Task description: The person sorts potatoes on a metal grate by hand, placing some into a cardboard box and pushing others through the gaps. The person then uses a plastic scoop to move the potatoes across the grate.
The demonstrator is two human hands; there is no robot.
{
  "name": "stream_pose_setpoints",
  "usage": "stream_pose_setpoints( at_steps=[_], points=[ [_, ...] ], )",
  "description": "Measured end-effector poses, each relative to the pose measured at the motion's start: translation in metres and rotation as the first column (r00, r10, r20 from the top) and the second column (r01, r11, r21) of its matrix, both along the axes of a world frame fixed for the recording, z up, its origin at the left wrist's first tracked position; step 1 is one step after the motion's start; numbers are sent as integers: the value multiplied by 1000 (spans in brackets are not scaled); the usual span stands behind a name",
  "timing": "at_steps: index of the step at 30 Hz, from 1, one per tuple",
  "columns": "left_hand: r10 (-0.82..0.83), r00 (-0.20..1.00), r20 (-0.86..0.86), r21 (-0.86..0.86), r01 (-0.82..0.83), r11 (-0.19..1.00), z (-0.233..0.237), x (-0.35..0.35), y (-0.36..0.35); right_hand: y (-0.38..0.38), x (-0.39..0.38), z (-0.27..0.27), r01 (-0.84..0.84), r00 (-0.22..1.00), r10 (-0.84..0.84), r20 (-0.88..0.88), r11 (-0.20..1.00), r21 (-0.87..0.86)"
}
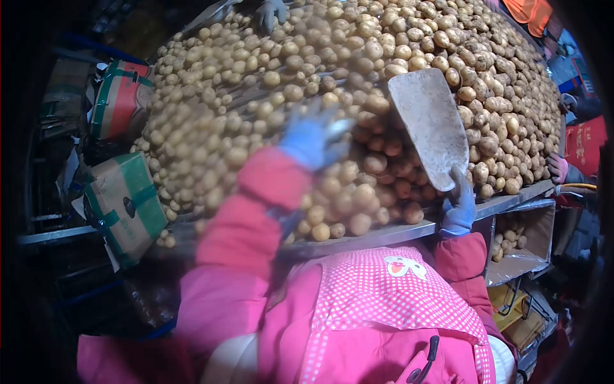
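My left hand point(313, 137), in a blue glove, reaches over the potatoes left of the middle and is smeared by motion, so its fingers are unclear. My right hand point(459, 205), also gloved in blue, is at the table's front edge, closed at the lower end of a worn, pale flat board point(430, 125). That board slants up and to the left over the pile. Potatoes point(499, 105) cover the table, heaped higher on the right. Reddish, shaded ones point(390, 166) lie between my left hand and the board.
A metal edge point(358, 242) runs along the table's front. Cartons point(128, 205) stand at the left. An open box point(521, 243) with potatoes is below the edge at the right. Another person's gloved hand point(272, 13) is at the top, and another person's hand point(558, 168) at the right.
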State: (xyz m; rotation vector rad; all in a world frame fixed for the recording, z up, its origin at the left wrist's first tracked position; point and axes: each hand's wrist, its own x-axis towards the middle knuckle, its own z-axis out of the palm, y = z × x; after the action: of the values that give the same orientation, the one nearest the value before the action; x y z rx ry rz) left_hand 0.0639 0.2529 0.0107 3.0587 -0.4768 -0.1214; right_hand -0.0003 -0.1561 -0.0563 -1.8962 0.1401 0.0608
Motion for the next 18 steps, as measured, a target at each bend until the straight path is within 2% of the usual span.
stream_pose_setpoints(
  at_steps=[1, 3, 4, 5, 7, 9, 11, 13, 15, 18],
  points=[
    [-52, 999, -10, 29, 53, 998, -21, 16, -11, 3, 0, 5, -12, 1000, 13, 20, 1000, -28],
    [12, 1000, -23, 67, -11, 998, -30, 37, -17, 10, -2, 16, -39, 995, 49, 84, 992, -122],
    [39, 999, -29, 89, -37, 995, -18, 46, -26, 11, 0, 20, -30, 990, 52, 133, 987, -160],
    [40, 985, -169, 113, -22, 993, -1, 52, -18, 12, 0, 23, -19, 983, 54, 174, 980, -198],
    [335, 932, -136, 142, -316, 938, -15, 63, 18, 13, -1, 28, -12, 956, 105, 273, 947, -322],
    [253, 966, -44, 313, -227, 922, 5, 50, 50, 9, 2, 26, -13, 954, 110, 279, 945, -326],
    [424, 905, -16, 359, -391, 848, -3, 35, 90, 9, -2, 23, -13, 950, 107, 295, 953, -304],
    [490, 870, -51, 344, -445, 827, 18, 15, 103, 14, 1, 19, 12, 935, 79, 346, 968, -253],
    [563, 823, 77, 254, -562, 787, 10, -12, 115, 12, 0, 22, 5, 955, 79, 287, 960, -281],
    [562, 819, 115, 292, -569, 769, 0, -46, 113, 14, -3, 26, -13, 982, 54, 183, 976, -217]
  ],
)
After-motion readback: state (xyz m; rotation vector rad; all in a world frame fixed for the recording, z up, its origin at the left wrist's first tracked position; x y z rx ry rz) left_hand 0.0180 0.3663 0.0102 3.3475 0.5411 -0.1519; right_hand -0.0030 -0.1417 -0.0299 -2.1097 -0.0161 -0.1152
